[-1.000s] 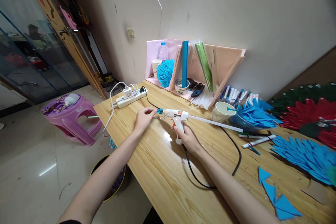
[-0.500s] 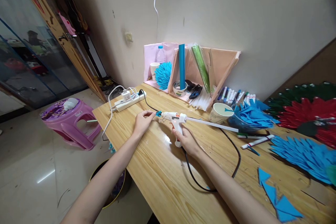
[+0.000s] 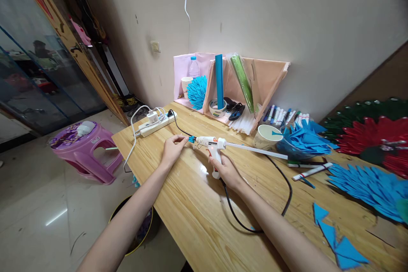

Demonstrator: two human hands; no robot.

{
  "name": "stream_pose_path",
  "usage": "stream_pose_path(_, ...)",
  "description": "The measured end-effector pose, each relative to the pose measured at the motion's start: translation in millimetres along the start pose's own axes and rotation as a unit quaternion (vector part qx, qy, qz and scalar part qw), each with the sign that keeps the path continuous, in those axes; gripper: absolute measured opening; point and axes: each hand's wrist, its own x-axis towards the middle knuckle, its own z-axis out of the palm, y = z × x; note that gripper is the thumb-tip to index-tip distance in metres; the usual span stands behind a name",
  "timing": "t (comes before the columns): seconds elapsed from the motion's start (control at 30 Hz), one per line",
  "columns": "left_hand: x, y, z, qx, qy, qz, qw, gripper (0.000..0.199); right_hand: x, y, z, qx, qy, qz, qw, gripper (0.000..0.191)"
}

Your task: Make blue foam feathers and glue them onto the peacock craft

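Observation:
My left hand (image 3: 173, 148) pinches a small blue piece (image 3: 192, 139) between thumb and fingertips. The tip of a white glue gun (image 3: 214, 144) is at that piece. Around the gun's handle my right hand (image 3: 227, 170) is closed. A long white glue stick (image 3: 255, 150) juts from the back of the gun, pointing right. From the bottom of the handle a black cord (image 3: 229, 210) loops across the wooden table (image 3: 197, 216).
A power strip (image 3: 156, 125) lies at the table's left corner. Behind stand a pink divided box (image 3: 270, 72), a paper cup (image 3: 267, 136) and a bowl of blue pieces (image 3: 302, 142). Blue petals (image 3: 366, 187) lie right. A pink stool (image 3: 86, 148) stands left.
The view has shifted very slightly. Both hands, the glue gun and the blue piece hold nearly the same positions.

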Motion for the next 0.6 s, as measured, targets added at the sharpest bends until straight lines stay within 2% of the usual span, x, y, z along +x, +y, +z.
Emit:
stream_pose_path(0.17,1.1,-0.2,-1.4,-0.008,0.014,0.004,1.000,0.026,1.5,1.0,0.6,0.001,0.017,0.029,0.999,0.025)
stream_pose_path(0.33,1.6,-0.7,-2.3,-0.043,0.022,-0.016,0.999,0.027,0.7,2.0,-1.0,0.000,0.042,-0.006,0.999,0.028)
stream_pose_path(0.6,-0.7,-0.2,-0.2,-0.061,0.013,-0.021,0.998,0.027,-3.4,0.6,-1.1,-0.027,-0.012,-0.018,0.999,0.023)
